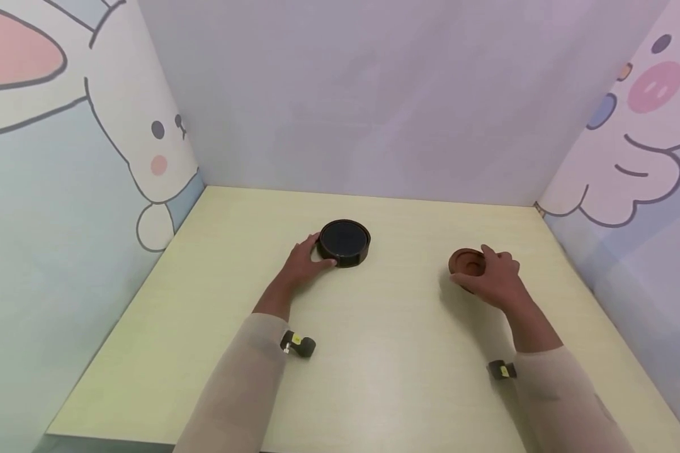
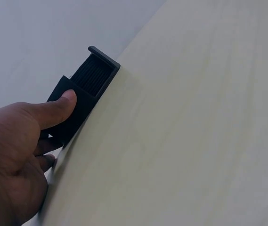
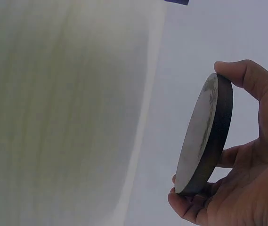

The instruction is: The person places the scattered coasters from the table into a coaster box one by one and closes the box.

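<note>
On the table stands a round black coaster holder (image 1: 344, 239), a dark disc filling its top. My left hand (image 1: 304, 261) grips its left side, thumb at the front and fingers round the back. A gap in the holder's side, seen in the left wrist view, shows a ribbed stack (image 2: 94, 75) inside. Further right, my right hand (image 1: 495, 277) holds a round brown coaster (image 1: 466, 263) by its rim, tilted above the table. The right wrist view shows the coaster's pale, dark-patterned underside (image 3: 197, 136), with the thumb on one edge and fingers on the opposite one.
The pale wooden table (image 1: 385, 352) meets a plain back wall (image 1: 345, 94) and side walls with cartoon animals. A small black device (image 1: 298, 344) sits at the left wrist, and a similar black device (image 1: 502, 370) at the right.
</note>
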Action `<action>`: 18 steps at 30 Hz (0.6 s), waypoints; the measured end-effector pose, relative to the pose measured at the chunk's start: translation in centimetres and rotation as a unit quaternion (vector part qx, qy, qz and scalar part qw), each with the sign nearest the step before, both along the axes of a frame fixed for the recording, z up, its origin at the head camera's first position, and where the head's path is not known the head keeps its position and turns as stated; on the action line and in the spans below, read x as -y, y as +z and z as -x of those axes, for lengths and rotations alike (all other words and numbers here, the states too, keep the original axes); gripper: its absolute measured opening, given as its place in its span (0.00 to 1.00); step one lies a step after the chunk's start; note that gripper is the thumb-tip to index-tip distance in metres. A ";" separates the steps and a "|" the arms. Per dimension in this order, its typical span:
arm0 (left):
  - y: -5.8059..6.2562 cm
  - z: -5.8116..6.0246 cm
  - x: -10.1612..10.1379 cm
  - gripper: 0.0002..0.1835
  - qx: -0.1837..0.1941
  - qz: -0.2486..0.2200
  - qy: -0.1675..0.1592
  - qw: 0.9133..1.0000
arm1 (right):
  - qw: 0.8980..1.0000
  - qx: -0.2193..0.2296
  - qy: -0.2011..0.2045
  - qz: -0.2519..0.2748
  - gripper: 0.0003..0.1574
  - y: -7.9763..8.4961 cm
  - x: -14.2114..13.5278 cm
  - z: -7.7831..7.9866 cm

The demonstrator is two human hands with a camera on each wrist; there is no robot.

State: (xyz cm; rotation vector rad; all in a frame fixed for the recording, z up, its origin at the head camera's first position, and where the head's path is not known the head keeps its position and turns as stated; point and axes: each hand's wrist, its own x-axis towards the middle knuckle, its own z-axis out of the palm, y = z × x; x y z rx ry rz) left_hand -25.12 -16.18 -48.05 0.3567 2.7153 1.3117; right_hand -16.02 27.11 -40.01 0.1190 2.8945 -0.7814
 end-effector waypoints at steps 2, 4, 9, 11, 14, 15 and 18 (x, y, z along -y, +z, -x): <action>0.0 0.0 0.0 0.49 0.000 -0.003 0.001 1.000 | 1.000 0.008 0.012 -0.006 0.75 0.1 0.3 0.2; 0.0 -0.1 0.0 0.49 0.001 -0.004 0.002 1.000 | 1.000 0.011 0.024 -0.012 0.73 0.1 0.6 0.4; -0.1 -0.1 0.0 0.49 0.001 -0.002 0.000 1.000 | 0.999 0.001 0.040 -0.021 0.65 0.4 1.4 0.9; -0.1 -0.1 0.0 0.49 0.002 -0.002 -0.001 1.000 | 0.999 -0.003 0.043 -0.023 0.63 0.6 1.7 1.1; -0.2 0.0 0.0 0.49 0.002 -0.005 -0.002 1.000 | 0.999 -0.006 0.047 -0.022 0.61 0.8 2.3 1.7; -0.1 -0.1 0.0 0.49 0.001 -0.006 -0.001 1.000 | 0.999 -0.006 0.049 -0.022 0.61 0.9 2.5 1.9; -0.2 0.0 0.0 0.49 -0.002 -0.010 -0.001 1.000 | 0.998 -0.006 0.053 -0.019 0.60 0.9 3.2 2.6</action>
